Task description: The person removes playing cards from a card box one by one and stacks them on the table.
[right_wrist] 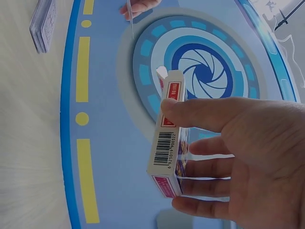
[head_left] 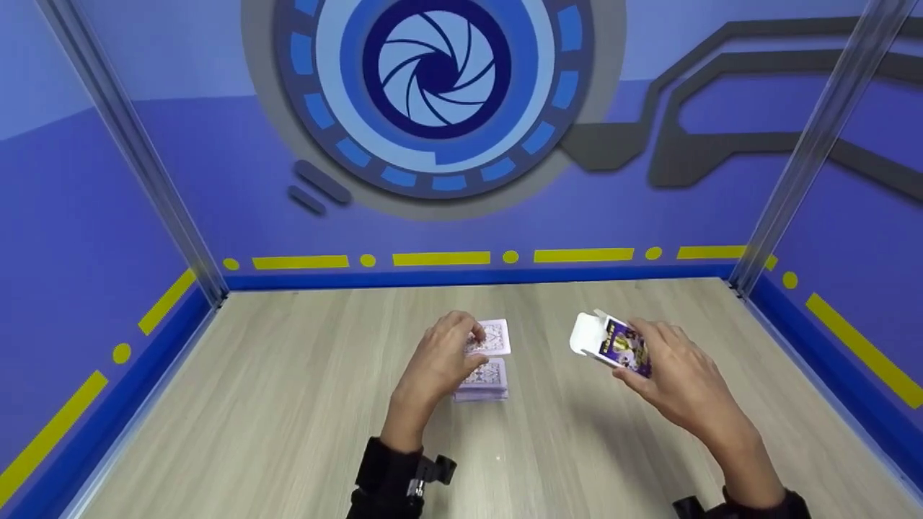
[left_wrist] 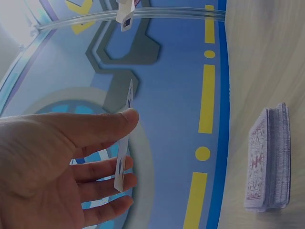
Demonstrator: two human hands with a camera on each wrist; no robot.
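Note:
My left hand [head_left: 472, 339] pinches a single playing card [head_left: 494, 336] between thumb and fingers, a little above a purple-backed deck [head_left: 482, 382] that lies on the wooden table [head_left: 288, 404]. The left wrist view shows that card [left_wrist: 125, 143] edge-on in the left hand [left_wrist: 127, 152], with the deck [left_wrist: 269, 160] lying apart from it on the table. To the right, my right hand [head_left: 642, 347] holds the card box [head_left: 611, 344] in the air, its top flap open. In the right wrist view, thumb and fingers of the right hand [right_wrist: 174, 152] grip the box [right_wrist: 167, 138], barcode side showing.
Blue walls with yellow dashes and two clear corner posts [head_left: 137, 151] enclose the table on three sides. Bare wood lies to the left of the deck and at the front. Black wrist straps [head_left: 393, 476] sit on both forearms.

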